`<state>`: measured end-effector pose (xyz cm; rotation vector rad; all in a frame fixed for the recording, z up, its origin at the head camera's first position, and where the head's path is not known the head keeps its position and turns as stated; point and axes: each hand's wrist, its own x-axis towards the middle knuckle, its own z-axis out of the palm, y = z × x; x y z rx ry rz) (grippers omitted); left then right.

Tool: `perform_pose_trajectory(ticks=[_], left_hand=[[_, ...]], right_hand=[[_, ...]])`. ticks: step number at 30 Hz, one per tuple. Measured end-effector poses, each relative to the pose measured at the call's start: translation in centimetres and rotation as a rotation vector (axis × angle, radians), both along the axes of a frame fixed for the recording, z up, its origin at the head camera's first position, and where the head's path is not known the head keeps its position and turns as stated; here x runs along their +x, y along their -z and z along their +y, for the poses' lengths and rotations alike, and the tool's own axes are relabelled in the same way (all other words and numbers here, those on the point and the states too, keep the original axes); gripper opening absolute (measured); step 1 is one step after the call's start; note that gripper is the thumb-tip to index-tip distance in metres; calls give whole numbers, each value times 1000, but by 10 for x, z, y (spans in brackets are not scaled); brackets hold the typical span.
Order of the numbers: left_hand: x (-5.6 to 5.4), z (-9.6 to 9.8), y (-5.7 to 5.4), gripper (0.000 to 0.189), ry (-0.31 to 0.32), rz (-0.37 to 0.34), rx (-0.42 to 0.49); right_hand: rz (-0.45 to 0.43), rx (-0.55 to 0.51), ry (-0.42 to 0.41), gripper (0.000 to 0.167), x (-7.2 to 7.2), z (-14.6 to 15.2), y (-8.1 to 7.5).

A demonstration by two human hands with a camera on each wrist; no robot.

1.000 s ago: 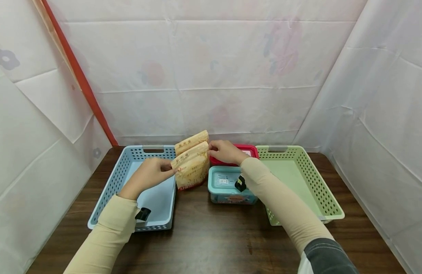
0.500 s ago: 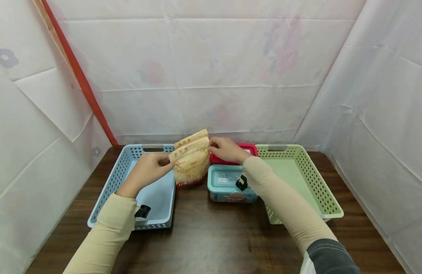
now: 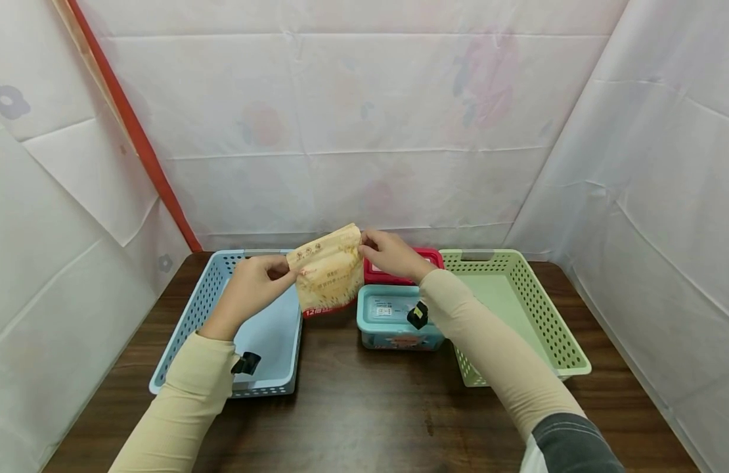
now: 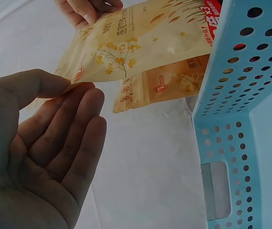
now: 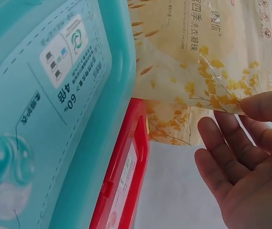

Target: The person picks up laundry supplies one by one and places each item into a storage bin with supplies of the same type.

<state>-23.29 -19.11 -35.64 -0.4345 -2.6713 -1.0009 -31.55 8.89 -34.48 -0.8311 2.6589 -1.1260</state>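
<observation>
A cream laundry-capsule pouch (image 3: 329, 282) with yellow floral print and a red bottom edge is held by its top corners. My left hand (image 3: 252, 292) pinches the left corner between thumb and fingers. At the opposite corner my right hand (image 3: 393, 255) pinches the pouch edge the same way. A second, similar pouch (image 4: 162, 86) stands just behind it, mostly hidden in the head view. Right beside the pouches sit a teal lidded capsule box (image 3: 400, 325) and, behind that, a red lidded box (image 3: 431, 256).
A blue perforated basket (image 3: 287, 387) stands at the left, its right wall close to the pouches. On the right is a green perforated basket (image 3: 553, 309), partly behind the right forearm. Dark wooden tabletop (image 3: 364, 407) lies in front, and white sheeting (image 3: 364, 131) hangs behind.
The front pouch has been raised and shifted slightly back, now covering most of the rear pouch in the head view. Both hands have moved up with it, the left one also slightly left.
</observation>
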Motion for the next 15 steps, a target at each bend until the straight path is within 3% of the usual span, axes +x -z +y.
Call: perform_pose_trajectory(ticks=[4,7,11,15], left_hand=[[0,0,-1,17,-13,20,8],[0,-1,-2,16,-17,80,23],[0,-3,-6,17,-28,146,88],[-2,-4,-10,21,-40,162,152]], right_hand=[[4,-55,5,15,2,0,-2],[35,-113,5,14,2,0,-2],[101,-199,4,13,2,-1,-1],[144,-269,7,12,3,-3,-2]])
